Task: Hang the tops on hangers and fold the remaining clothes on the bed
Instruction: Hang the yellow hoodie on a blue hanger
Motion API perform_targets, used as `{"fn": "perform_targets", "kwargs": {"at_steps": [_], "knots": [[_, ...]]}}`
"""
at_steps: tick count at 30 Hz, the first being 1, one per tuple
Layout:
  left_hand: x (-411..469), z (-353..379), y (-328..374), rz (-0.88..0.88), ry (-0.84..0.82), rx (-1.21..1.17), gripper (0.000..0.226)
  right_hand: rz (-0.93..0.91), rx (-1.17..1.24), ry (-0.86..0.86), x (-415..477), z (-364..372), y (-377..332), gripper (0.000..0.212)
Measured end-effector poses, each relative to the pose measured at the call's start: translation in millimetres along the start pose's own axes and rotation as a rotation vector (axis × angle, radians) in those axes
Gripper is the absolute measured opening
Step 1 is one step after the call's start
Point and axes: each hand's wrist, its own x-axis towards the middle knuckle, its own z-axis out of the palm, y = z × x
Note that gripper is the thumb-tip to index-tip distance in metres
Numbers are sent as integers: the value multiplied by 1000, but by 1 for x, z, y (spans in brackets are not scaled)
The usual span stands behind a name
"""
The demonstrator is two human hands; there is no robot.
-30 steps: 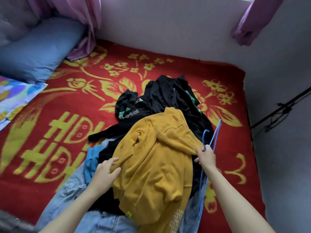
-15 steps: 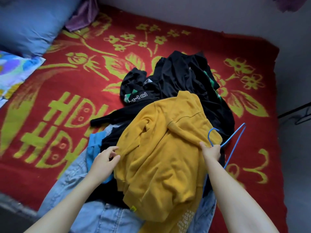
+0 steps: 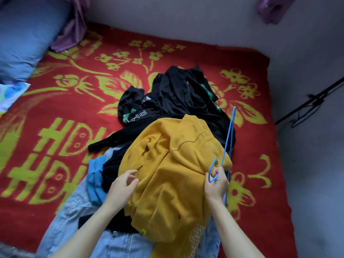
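Now R hand (image 3: pixel 216 185) grips blue hanger (image 3: pixel 228 138) beside yellow top (image 3: pixel 173 174).

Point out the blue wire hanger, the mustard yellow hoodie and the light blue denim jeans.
blue wire hanger (image 3: pixel 227 139): head view, on its long thin arm.
mustard yellow hoodie (image 3: pixel 173 183): head view, middle of its body.
light blue denim jeans (image 3: pixel 74 213): head view, on the left leg.
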Motion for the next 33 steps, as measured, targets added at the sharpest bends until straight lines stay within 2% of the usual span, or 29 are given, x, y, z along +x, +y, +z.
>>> {"fn": "perform_targets", "kwargs": {"at_steps": [2,6,8,11,15,19,22,28,32,33], "knots": [[-8,3,13,41,-22,-4,28,-131,28,-1,-15,-22,-3,55],[-25,5,35,156,-21,-12,29,-254,111,-27,-24,-69,-20,21],[-36,1,45,203,-19,-18,29,-248,182,-32,-21,-93,-42,24],[-51,-17,60,283,2,-51,29,-351,255,-3,-12,-133,-93,44],[-69,-56,82,412,101,-100,30,-550,335,-12,-2,-192,-173,43],[-84,-86,100,514,171,-167,31,-670,461,-114,-21,-236,-231,43],[-92,-92,104,571,165,-181,34,-645,471,-182,-42,-233,-232,49],[-99,-80,91,581,62,-138,49,-453,460,-363,-74,-195,-175,30],[-98,-71,77,575,-21,-48,59,-290,420,-480,-87,-177,-128,43],[-99,-68,74,575,-43,-33,60,-260,428,-509,-90,-176,-119,40]]}}
